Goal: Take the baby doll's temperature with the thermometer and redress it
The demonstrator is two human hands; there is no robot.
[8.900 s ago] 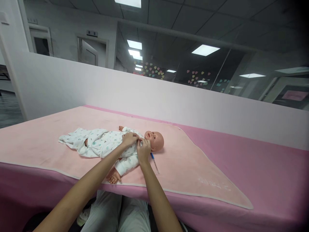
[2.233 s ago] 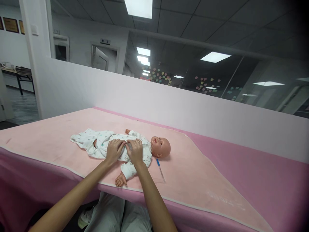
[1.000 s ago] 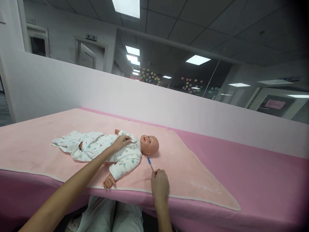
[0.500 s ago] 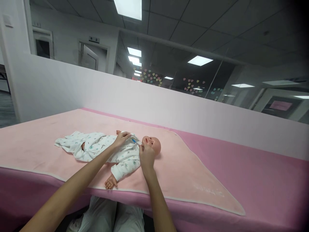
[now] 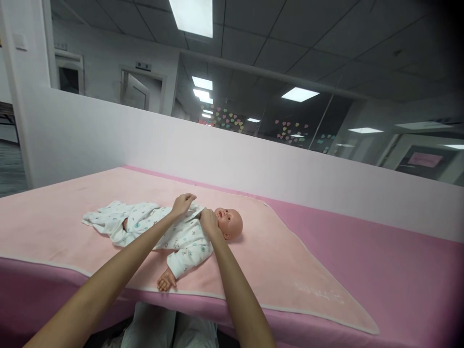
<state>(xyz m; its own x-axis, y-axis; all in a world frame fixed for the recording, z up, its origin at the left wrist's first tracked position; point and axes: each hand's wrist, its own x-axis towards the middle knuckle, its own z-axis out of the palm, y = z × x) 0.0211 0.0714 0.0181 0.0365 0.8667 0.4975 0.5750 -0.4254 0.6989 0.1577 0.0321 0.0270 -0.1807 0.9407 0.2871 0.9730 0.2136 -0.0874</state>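
A baby doll (image 5: 232, 225) lies on its back, its head to the right. It wears a white baby outfit (image 5: 192, 244) with small printed figures, and one doll hand (image 5: 166, 280) pokes out of the near sleeve. My right hand (image 5: 209, 222) is closed on the outfit's neckline, just below the doll's chin. At the far side of the doll's chest is my left hand (image 5: 183, 204), fingers bent and pressed together; anything between them is hidden. The doll's far arm is out of sight behind my left hand.
Under the doll spreads a peach blanket (image 5: 275, 270) with a pale edge, over a pink padded surface (image 5: 391, 261). A low white wall (image 5: 232, 154) with glass above it runs along the back. My legs (image 5: 152, 324) are below the front edge.
My right hand has moved left from beside the doll's face onto the neckline. My left hand has lifted slightly toward the far side. The small blue piece on the chest is now hidden.
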